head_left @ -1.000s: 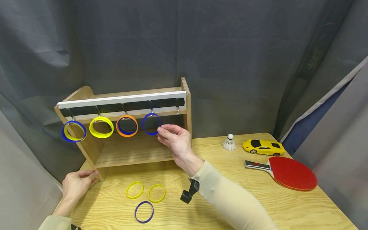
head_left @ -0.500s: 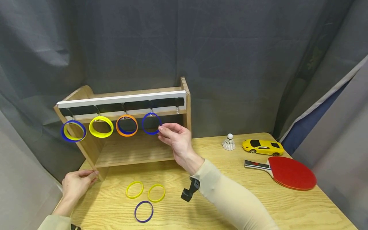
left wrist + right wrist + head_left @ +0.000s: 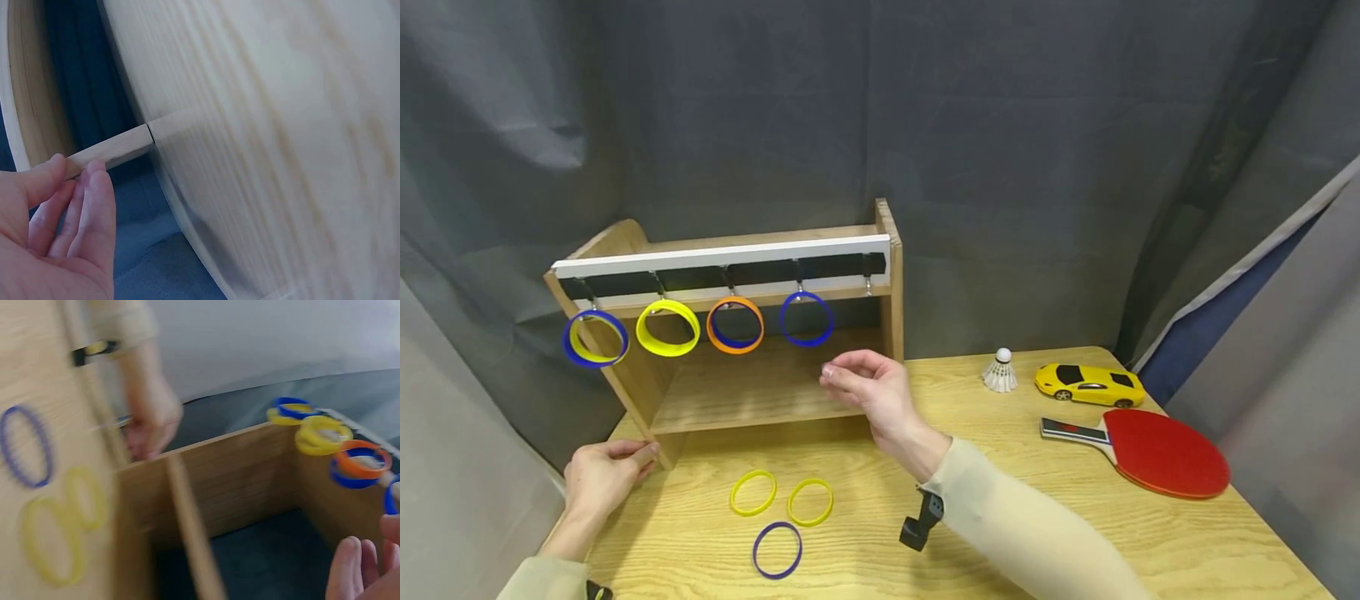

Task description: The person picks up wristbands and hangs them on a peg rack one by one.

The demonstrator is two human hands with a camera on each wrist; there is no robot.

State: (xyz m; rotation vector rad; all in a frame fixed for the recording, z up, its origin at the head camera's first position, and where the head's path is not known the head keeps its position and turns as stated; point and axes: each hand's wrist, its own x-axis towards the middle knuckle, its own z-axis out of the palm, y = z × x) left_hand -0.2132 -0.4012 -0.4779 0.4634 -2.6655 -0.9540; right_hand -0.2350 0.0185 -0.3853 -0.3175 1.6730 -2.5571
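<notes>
A wooden shelf (image 3: pixel 730 404) stands on the table with a hook strip (image 3: pixel 760 271) along its upper front. From one hook hangs a single blue wristband (image 3: pixel 808 342); my right hand (image 3: pixel 883 404) is below and right of it, apart, fingers loosely bent and holding nothing. My left hand (image 3: pixel 601 479) pinches the shelf's lower left front corner; the left wrist view shows thumb and fingers on the wooden edge (image 3: pixel 119 148). Further left hang an orange and blue pair of wristbands (image 3: pixel 735 350), yellow wristbands (image 3: pixel 667 348), and a blue and yellow pair (image 3: pixel 567 343).
Two yellow wristbands (image 3: pixel 748 513) (image 3: pixel 808 523) and a purple-blue wristband (image 3: pixel 756 550) lie on the table before the shelf. At right are a shuttlecock (image 3: pixel 1001 375), a yellow toy car (image 3: pixel 1090 385) and a red table tennis bat (image 3: pixel 1165 454). The rightmost hook (image 3: pixel 868 287) bears no wristband.
My right hand has let go of the blue wristband and drawn down and slightly right, leaving it on the hook. The left hand keeps its hold on the shelf corner.
</notes>
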